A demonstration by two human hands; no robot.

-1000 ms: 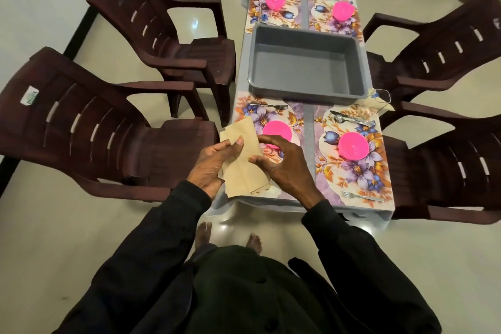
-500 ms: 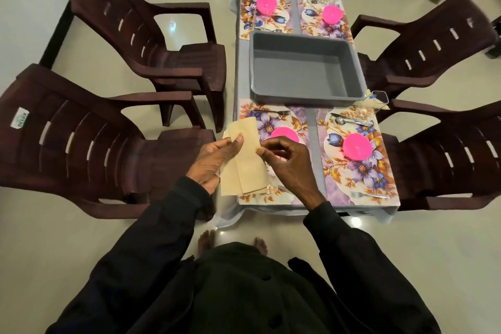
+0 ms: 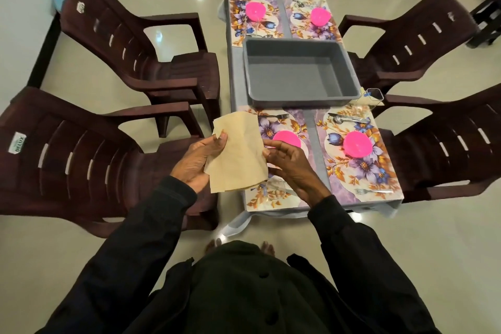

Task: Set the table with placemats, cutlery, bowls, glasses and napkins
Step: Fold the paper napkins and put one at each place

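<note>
Firstly, at 9 o'clock of the table point(image 3: 235, 81) stands a dark brown chair point(image 3: 89, 160). Next comes the left grip point(image 3: 193, 163): its thumb presses on the left edge of the beige napkin point(image 3: 238, 154) and its fingers lie under it, so it holds the napkin. The napkin is folded and is in the air over the near left corner of the table, at 9 o'clock of the near pink bowl point(image 3: 287, 139). The right grip point(image 3: 292, 168) pinches the right edge of the napkin between thumb and fingertips. The near pink bowl sits on a flowered placemat point(image 3: 271, 130), with a fork point(image 3: 273, 116) at its 12 o'clock. At 12 o'clock of this placemat, in the middle of the table, stands a grey tub point(image 3: 298, 73). At 3 o'clock a second placemat point(image 3: 379, 168) carries another pink bowl point(image 3: 357, 144), with a spoon point(image 3: 339, 119) at 12 o'clock of it and a second fork point(image 3: 371, 191) at 6 o'clock. At 3 o'clock of the table stands another brown chair point(image 3: 444, 149).
</note>
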